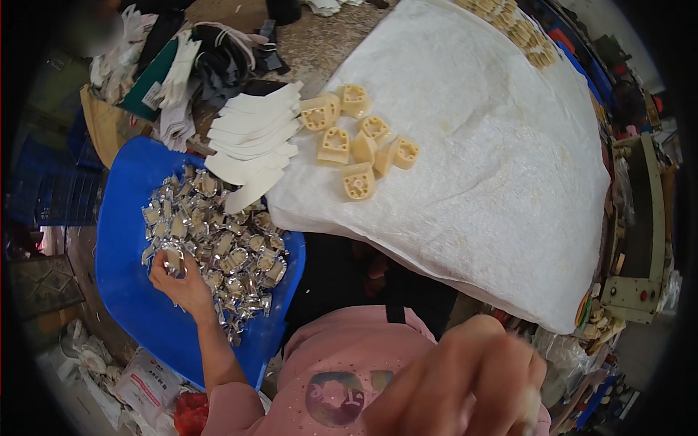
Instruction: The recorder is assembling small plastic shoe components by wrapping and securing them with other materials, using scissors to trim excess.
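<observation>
My left hand (182,287) is over the blue bin (116,291) at the left, with thumb and fingers closed round a small shiny silver-and-cream piece (173,259). Beneath and beside it lie many similar silver-and-cream pieces (236,260) in a loose heap. My right hand (472,378) is large and blurred at the lower right, close in front of my pink top. Its fingers are curled, and what they hold, if anything, is hidden. On the white-covered table (494,182), several beige hollow plastic blocks (358,182) sit in a loose group, well away from both hands.
A fanned stack of curved white sheets (251,134) overhangs the bin's far edge. Gloves and dark cloth (222,73) are heaped at the far left. More beige pieces (520,33) line the table's far edge. Beside the bin lies a white printed bag (149,385).
</observation>
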Motion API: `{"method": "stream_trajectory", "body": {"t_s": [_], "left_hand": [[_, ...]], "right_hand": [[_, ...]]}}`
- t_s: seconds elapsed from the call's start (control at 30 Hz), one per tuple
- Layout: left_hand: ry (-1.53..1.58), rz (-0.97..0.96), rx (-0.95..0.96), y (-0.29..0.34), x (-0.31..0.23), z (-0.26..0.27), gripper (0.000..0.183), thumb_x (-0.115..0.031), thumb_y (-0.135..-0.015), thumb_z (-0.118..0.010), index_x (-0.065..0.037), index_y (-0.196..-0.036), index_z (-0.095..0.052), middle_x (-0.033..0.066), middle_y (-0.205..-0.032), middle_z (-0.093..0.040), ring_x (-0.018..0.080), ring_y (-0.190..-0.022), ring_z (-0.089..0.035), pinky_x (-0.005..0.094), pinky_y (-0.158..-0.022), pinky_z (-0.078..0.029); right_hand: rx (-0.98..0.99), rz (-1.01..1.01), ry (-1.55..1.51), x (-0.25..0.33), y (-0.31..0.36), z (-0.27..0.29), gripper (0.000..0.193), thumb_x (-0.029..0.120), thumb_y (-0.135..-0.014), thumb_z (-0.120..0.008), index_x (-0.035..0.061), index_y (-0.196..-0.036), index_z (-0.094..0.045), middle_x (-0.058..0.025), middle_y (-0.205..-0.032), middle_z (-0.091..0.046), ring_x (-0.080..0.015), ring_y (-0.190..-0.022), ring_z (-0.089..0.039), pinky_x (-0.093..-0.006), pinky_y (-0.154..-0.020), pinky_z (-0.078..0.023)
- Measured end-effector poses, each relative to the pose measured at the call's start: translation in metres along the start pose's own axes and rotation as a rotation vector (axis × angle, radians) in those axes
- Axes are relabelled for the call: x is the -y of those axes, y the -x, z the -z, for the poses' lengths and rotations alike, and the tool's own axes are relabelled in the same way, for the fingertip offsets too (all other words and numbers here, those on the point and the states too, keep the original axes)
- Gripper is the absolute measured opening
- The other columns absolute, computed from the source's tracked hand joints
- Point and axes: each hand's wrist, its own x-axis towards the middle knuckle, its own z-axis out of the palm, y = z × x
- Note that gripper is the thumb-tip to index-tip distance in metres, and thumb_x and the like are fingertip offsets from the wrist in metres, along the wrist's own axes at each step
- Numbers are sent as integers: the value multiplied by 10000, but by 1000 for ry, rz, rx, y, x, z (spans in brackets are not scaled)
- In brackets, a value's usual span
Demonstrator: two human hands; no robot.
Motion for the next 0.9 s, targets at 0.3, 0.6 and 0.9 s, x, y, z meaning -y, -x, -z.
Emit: {"method": "stream_trajectory", "body": {"t_s": [0.3, 0.6, 0.9], "left_hand": [[340, -211, 172, -13, -71, -3, 362, -28, -805, -548, -42, -1167, -559, 107, -1167, -529, 241, -1090, -481, 356, -919, -369], [380, -562, 620, -55, -126, -36, 309, -186, -950, -398, -44, -1149, -587, 116, -1023, -661, 233, -971, -579, 360, -887, -400], [371, -602, 501, -50, -138, -27, 346, -251, -933, -471, -27, -1170, -585, 144, -1029, -654, 297, -988, -570, 396, -908, -386]], "right_hand": [[296, 213, 2172, -61, -82, 134, 344, 47, -662, -651, 72, -1004, -613, -117, -1139, -508, -303, -1072, -440, -425, -879, -351], [349, 370, 2297, -97, -99, 164, 96, 114, -704, -601, 69, -789, -602, -114, -1147, -505, -295, -1087, -445, -485, -904, -310], [-362, 464, 1527, -16, -65, 129, 202, -13, -892, -515, 21, -1086, -557, -81, -939, -586, -146, -892, -538, -238, -786, -401]]}}
